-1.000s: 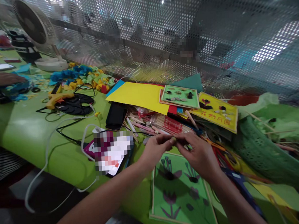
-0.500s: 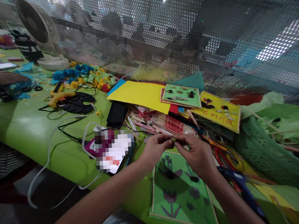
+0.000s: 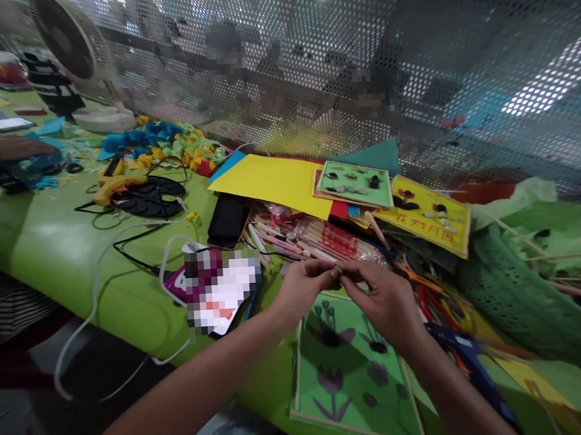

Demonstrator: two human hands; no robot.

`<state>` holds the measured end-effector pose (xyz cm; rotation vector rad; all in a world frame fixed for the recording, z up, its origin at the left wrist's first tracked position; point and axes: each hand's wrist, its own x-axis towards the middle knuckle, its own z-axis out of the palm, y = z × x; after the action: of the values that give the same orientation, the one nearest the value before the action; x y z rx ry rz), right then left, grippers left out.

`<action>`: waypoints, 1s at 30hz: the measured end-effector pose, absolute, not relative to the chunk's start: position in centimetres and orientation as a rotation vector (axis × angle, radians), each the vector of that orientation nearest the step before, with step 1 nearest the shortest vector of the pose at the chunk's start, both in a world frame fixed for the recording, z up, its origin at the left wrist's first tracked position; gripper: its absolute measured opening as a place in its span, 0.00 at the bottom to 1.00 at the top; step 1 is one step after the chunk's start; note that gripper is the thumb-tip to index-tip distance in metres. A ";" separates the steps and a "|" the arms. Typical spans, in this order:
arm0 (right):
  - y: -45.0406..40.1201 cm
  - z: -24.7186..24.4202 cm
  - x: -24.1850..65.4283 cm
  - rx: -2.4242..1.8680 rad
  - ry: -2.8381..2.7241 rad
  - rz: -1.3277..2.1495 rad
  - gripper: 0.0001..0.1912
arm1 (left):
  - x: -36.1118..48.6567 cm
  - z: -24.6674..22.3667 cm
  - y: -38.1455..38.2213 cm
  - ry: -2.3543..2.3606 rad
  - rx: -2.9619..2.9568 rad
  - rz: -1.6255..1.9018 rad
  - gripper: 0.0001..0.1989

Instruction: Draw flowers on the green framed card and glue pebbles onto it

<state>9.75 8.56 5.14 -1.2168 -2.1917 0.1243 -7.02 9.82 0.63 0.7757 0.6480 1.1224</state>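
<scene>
My left hand [image 3: 308,286] and my right hand [image 3: 378,292] meet fingertip to fingertip, closed in a pinch on a small brownish-green piece [image 3: 338,271]. The piece is too small and too covered by fingers for me to tell its kind. Below them on the table lies a green picture board [image 3: 349,407] with a pale wooden frame. Dark flower and leaf shapes, tulip-like in places, stand out on it. My right hand and forearm cover part of its upper right side.
Left of my hands, a phone [image 3: 229,293] and white cable [image 3: 95,288] lie near a black phone [image 3: 227,219]. Behind are sticks [image 3: 334,241], yellow paper [image 3: 273,182] and finished boards [image 3: 355,184]. At right: scissors, a blue glue gun [image 3: 469,357], a green basket [image 3: 526,301]. Another person's hand [image 3: 8,153] is far left.
My hands stay almost in place, still pinching the small piece. The view has shifted very slightly; nothing else has visibly moved.
</scene>
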 end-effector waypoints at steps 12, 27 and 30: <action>8.5 5.2 9.7 -1.195 -2.220 0.016 0.09 | -7.1 0.9 9.6 0.640 0.759 1.101 0.24; 8.4 5.1 9.5 -1.167 -2.255 -0.080 0.09 | -7.0 0.7 9.8 0.619 0.771 1.128 0.25; 8.5 5.1 9.6 -1.162 -2.251 -0.062 0.08 | -7.0 0.7 9.9 0.625 0.778 1.128 0.25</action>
<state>9.60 8.48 5.07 -1.1619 -2.2507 -0.0617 -6.96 9.88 0.68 0.7783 0.6251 1.1281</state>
